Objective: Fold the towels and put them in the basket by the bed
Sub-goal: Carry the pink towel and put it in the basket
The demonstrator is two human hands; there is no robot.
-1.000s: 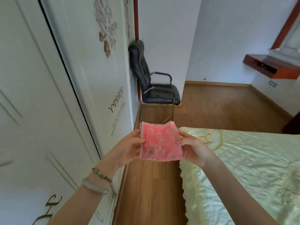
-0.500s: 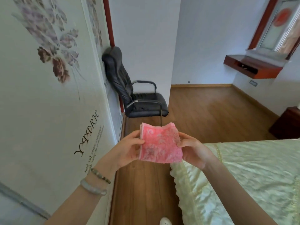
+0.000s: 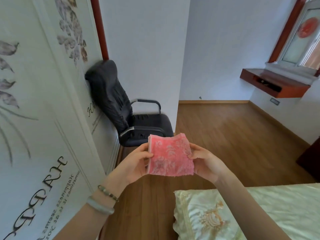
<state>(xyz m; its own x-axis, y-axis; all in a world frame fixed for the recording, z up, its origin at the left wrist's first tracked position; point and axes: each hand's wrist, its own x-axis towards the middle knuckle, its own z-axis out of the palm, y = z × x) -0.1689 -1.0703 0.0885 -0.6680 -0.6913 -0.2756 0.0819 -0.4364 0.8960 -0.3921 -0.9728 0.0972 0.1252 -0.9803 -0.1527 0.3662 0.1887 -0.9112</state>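
Here we hold the folded pink towel [image 3: 170, 155] in the air by its side edges, left hand [image 3: 134, 163] and right hand [image 3: 207, 164] each pinching one, above open wooden floor [image 3: 225, 135] between chair [image 3: 131, 116] and bed [image 3: 259, 213].

Shot from a single wide-angle camera worn on the head, facing forward and tilted down along the strip of wooden floor [image 3: 233, 135] between wardrobe door [image 3: 43, 118] and bed [image 3: 225, 215]. Nearest the lens, at frame centre: pink towel [image 3: 170, 155], pinched by left grip [image 3: 135, 161] at its 9 o'clock and right grip [image 3: 207, 163] at its 3 o'clock, with forearms entering from 7 and 5 o'clock. Farther off, at 11 o'clock of the towel, black chair [image 3: 150, 122] against the wardrobe; at 2 o'clock, well apart, wall shelf [image 3: 275, 85] below window [image 3: 303, 35]. Straight edges bowed near the frame borders by the lens. Whole scene carried by this one view alone.
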